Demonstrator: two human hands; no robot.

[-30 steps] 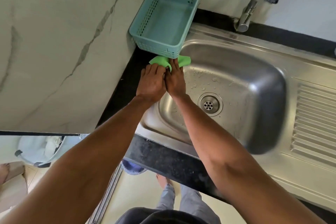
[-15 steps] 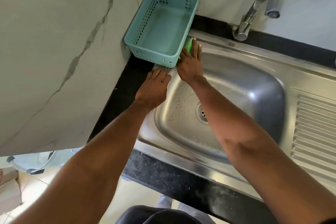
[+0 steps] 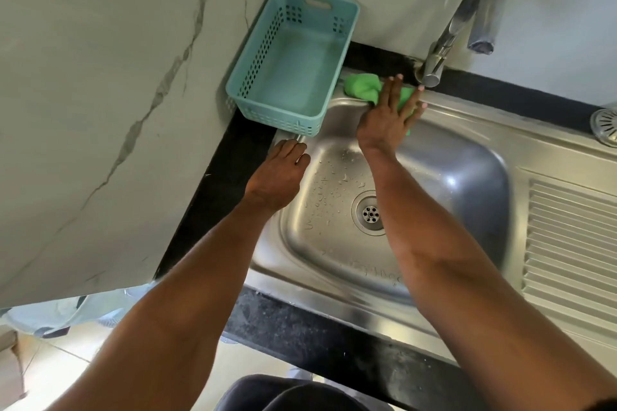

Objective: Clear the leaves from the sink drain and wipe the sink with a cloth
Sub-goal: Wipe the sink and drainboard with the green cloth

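The steel sink point(image 3: 460, 157) fills the middle of the view, with water drops on its left side. Its round drain point(image 3: 370, 213) shows no leaves. My right hand point(image 3: 387, 117) lies flat, fingers spread, pressing a green cloth point(image 3: 362, 85) onto the sink's back rim, just left of the tap base. My left hand point(image 3: 278, 173) rests palm down on the sink's left rim, below the basket, holding nothing. My right forearm crosses over the basin's right half of the drain.
An empty teal plastic basket point(image 3: 293, 67) stands in the back left corner, overhanging the sink rim. A steel tap point(image 3: 450, 30) rises at the back. The ribbed drainboard point(image 3: 571, 243) lies to the right, a round strainer point(image 3: 606, 122) at far right. Marble walls close the left and back.
My right hand has slid the green cloth along the back rim, from beside the basket rightward toward the tap. The left hand stayed on the left rim.
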